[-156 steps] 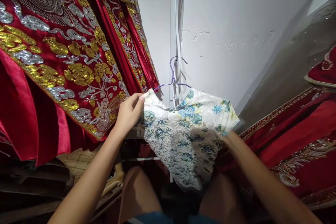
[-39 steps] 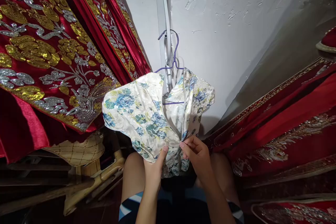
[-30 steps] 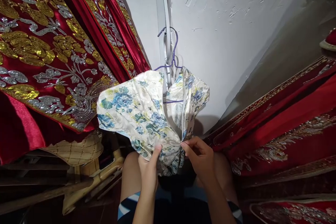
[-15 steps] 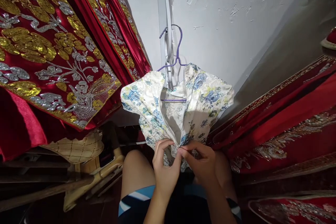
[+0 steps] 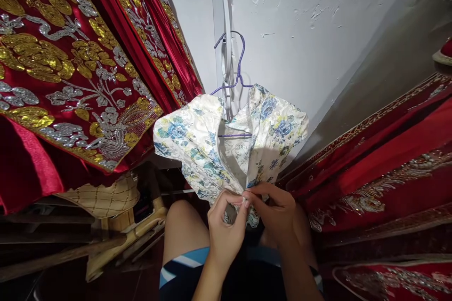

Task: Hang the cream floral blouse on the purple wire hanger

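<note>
A white blouse with blue and yellow flowers [image 5: 201,150] hangs on a purple hanger [image 5: 241,63], its front open in a deep V. At the bottom of that V, my left hand [image 5: 228,225] pinches the left front edge between thumb and forefinger. My right hand [image 5: 277,207] closes on the other front edge, fingertips touching those of the left. A small pale bit, perhaps a button, shows between the fingertips. The blouse's lower part is mostly hidden behind my hands.
Red cloth with gold and silver embroidery [image 5: 88,66] hangs at the left. More red beaded fabric [image 5: 388,174] is at the right. A wooden chair [image 5: 127,240] with a quilted cushion [image 5: 102,197] stands lower left. Behind the hanger is a white wall [image 5: 300,23].
The blouse has shifted and turned slightly to the left. My joined fingertips have moved slightly right, and the pale bit now shows between them.
</note>
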A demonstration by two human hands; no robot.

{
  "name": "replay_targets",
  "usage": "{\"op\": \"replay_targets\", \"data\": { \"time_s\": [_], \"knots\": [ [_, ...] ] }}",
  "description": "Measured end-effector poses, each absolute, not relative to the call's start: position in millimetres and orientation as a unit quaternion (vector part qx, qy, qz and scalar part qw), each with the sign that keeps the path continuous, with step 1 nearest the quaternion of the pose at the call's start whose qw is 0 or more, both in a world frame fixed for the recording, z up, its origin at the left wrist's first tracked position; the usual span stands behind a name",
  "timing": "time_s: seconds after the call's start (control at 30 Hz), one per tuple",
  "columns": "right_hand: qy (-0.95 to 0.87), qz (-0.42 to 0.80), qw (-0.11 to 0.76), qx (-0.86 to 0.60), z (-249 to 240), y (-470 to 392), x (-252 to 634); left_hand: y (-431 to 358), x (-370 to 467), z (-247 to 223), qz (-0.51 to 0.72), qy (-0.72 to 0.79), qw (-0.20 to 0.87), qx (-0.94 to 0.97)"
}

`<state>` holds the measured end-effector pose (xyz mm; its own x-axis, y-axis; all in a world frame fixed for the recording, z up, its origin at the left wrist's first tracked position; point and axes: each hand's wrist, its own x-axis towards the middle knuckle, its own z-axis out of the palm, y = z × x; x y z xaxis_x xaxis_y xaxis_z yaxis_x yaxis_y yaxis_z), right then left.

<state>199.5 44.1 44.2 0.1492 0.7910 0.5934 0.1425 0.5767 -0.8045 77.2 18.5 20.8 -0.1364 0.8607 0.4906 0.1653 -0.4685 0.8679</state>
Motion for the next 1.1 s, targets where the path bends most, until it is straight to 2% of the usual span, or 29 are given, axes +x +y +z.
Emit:
{"op": "replay_targets", "data": {
  "time_s": [0.4, 0.8, 1.1],
  "knots": [
    [-0.636, 0.171, 0.668, -0.346, 72.1, 86.0, 199.2, 16.8, 70.9, 21.7, 0.585, 0.453, 0.29, 0.607],
    [-0.668, 0.127, 0.661, -0.319, 126.5, 138.6, 201.7, 19.6, 68.0, 8.8, 0.532, 0.461, 0.363, 0.61],
    [-0.668, 0.071, 0.692, -0.265, 161.9, 161.2, 201.7, 15.3, 71.7, 3.9, 0.514, 0.468, 0.362, 0.621]
  ]
}}
